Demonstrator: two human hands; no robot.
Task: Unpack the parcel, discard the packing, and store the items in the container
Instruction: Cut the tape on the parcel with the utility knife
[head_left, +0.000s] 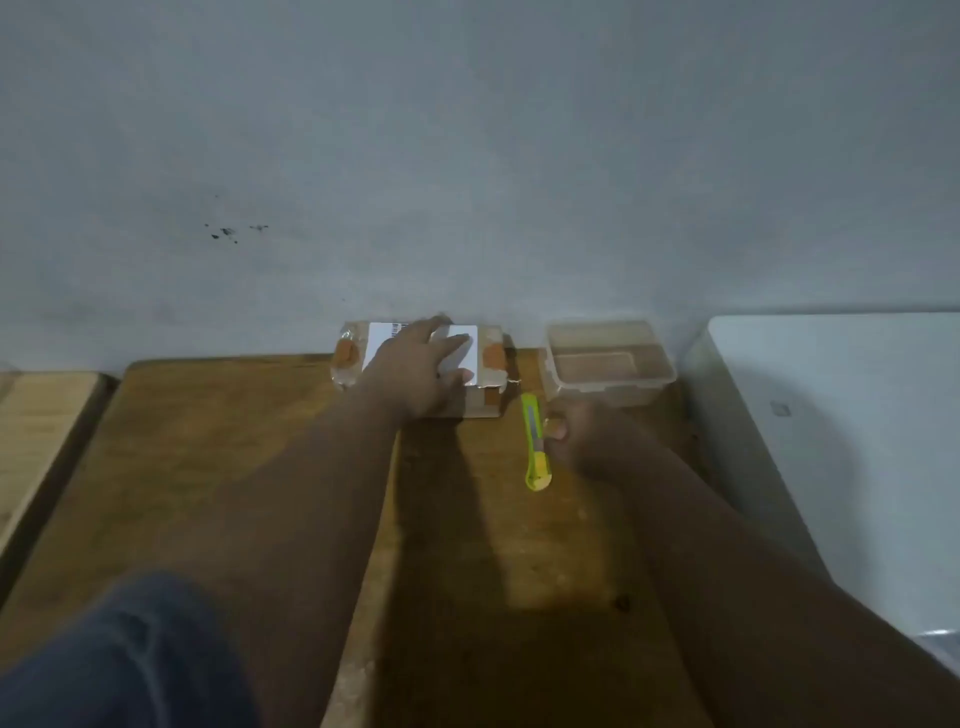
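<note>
1. Your left hand (421, 371) lies flat on top of the parcel (483, 364), fingers spread over its white label; it presses down and grasps nothing, which I judge is meant to steady the box against a cut

2. The parcel sits at the far edge of the worktop (234, 467), against the wall (467, 156), slightly right of centre; tape patches at both ends appear intact, so it reads as still sealed

3. Your right hand (576, 436) is at the yellow utility knife (537, 441), thumb and fingertips at the middle of its body; blur prevents me from telling whether they have closed on it or only touch it

4. The knife lies on the worktop just right of the parcel, long axis running from far edge to near edge; I cannot tell whether the blade is out

5. The clear container (610, 364) stands empty near the far right corner, just beyond the knife and beside the parcel, which keeps the transfer short

6. A white bin-like object (831, 441) stands off the right edge; it may serve for packing, unconfirmed

7. Assessment: task at opening stage, nothing unpacked
</note>
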